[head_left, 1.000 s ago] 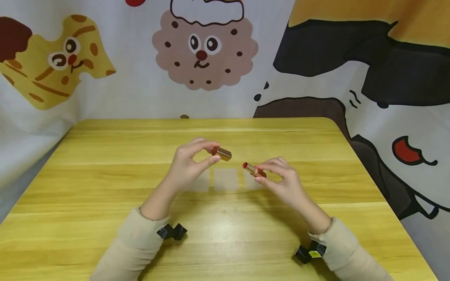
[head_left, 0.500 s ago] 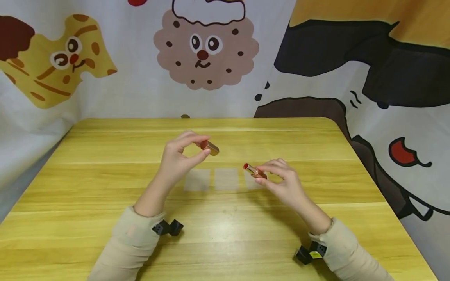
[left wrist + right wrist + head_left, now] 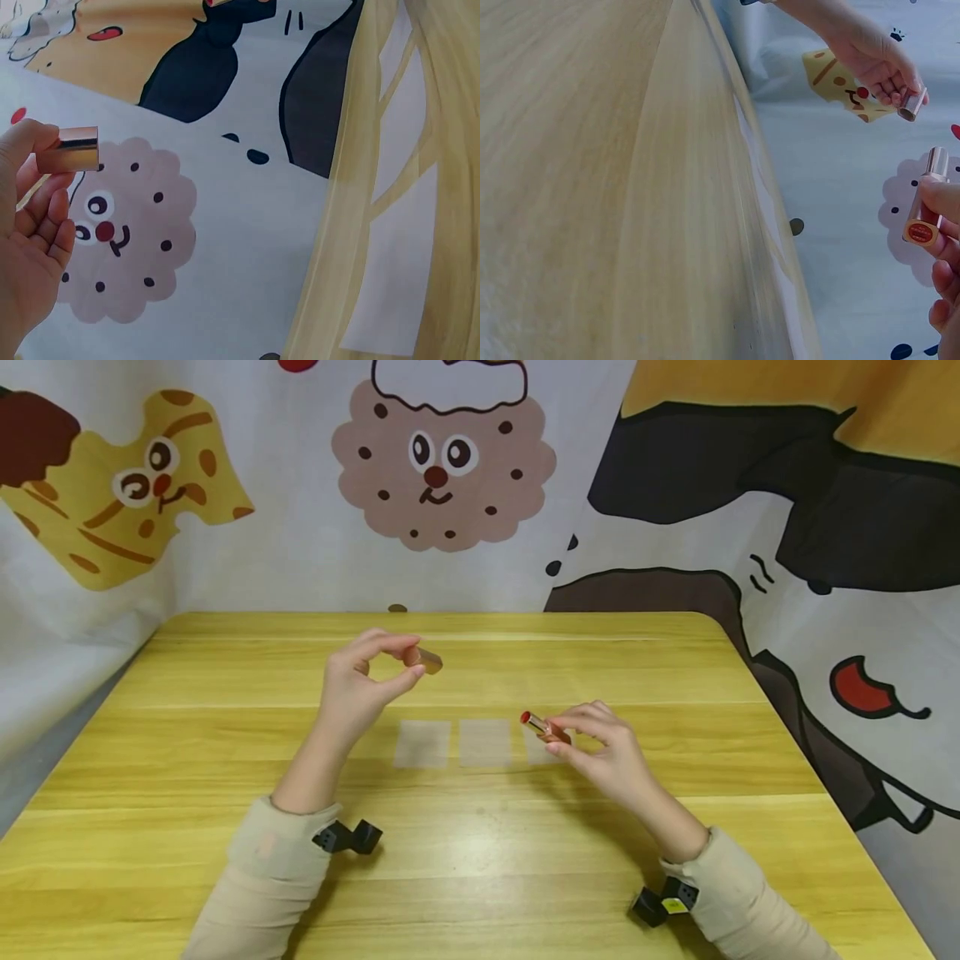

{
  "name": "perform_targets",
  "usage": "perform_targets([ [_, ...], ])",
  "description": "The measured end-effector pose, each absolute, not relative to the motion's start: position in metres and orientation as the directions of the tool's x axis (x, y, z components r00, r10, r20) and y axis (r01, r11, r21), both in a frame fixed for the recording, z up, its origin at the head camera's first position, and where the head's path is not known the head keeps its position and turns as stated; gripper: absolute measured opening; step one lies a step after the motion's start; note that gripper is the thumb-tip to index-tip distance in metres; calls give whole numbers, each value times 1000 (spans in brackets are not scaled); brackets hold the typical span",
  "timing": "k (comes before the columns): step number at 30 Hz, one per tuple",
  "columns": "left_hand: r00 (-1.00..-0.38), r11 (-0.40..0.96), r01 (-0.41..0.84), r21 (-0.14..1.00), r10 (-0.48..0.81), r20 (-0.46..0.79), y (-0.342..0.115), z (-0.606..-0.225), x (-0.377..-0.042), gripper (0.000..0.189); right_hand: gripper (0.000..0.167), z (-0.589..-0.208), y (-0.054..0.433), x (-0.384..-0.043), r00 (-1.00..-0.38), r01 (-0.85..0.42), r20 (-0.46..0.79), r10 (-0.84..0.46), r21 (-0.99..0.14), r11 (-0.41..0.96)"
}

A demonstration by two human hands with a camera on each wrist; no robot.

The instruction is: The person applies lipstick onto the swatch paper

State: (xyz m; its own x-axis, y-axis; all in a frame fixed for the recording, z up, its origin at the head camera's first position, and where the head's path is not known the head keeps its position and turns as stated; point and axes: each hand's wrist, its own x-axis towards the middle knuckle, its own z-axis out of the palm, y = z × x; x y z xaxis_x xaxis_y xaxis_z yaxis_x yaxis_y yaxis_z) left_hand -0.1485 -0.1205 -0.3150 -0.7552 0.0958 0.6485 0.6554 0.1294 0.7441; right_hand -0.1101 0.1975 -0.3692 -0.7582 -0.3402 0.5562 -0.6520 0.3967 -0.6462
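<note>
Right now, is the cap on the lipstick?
No, the left fingers hold the cap clearly apart from the lipstick in the right fingers.

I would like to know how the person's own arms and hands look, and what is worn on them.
The left hand and right hand wear no gloves. The left sleeve and right sleeve are plain beige. At each cuff sits a small, blocky black device; the right device shows a yellow label, the left device none.
</note>
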Motion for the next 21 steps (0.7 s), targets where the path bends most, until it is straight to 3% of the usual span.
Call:
perform_targets([
  [21,-785,294,597,747,25,618,-139,-292,-142,21,33,-366,197,-109,-753,-658,570,-330,-633,409],
])
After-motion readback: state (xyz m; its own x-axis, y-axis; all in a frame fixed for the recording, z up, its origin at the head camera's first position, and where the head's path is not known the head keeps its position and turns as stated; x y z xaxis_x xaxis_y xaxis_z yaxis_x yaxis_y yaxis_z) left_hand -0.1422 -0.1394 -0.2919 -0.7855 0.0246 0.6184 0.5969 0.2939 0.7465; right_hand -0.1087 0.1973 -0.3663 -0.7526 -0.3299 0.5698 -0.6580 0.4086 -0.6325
